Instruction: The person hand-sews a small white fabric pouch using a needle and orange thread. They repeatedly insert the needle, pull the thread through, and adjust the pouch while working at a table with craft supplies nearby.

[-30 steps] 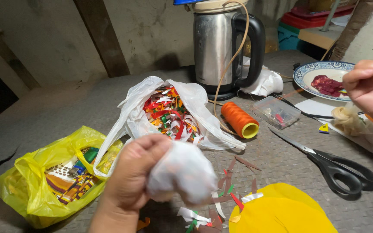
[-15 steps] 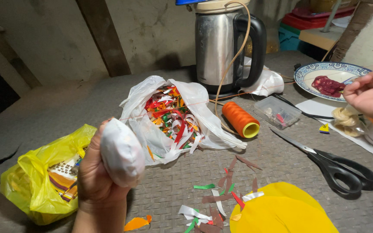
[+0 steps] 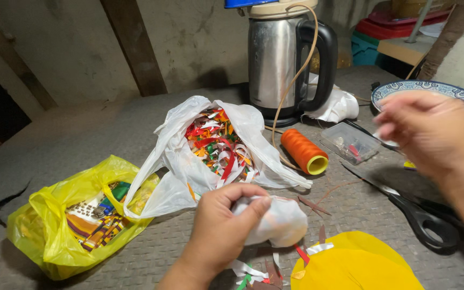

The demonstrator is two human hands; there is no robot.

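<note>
My left hand (image 3: 218,228) grips a small white stuffed cloth ball (image 3: 275,221) low in the middle of the view. A thin orange thread runs from the ball toward my right hand (image 3: 430,131), which is raised at the right with its fingers pinched together; what they pinch is blurred. Behind the ball lies an orange thread spool (image 3: 304,151) on its side. A white plastic bag (image 3: 189,172) full of coloured cloth scraps sits open just beyond my left hand.
A yellow bag (image 3: 49,236) of patterned cloth lies at left. Black scissors (image 3: 420,215), a small clear box (image 3: 350,142), a patterned plate (image 3: 430,87) and a steel kettle (image 3: 285,59) stand at right and back. A yellow cloth disc (image 3: 355,266) and loose scraps lie in front.
My left hand brought the white ball back right and down toward the centre. My right hand swung left and nearer, now over the plate and scissors.
</note>
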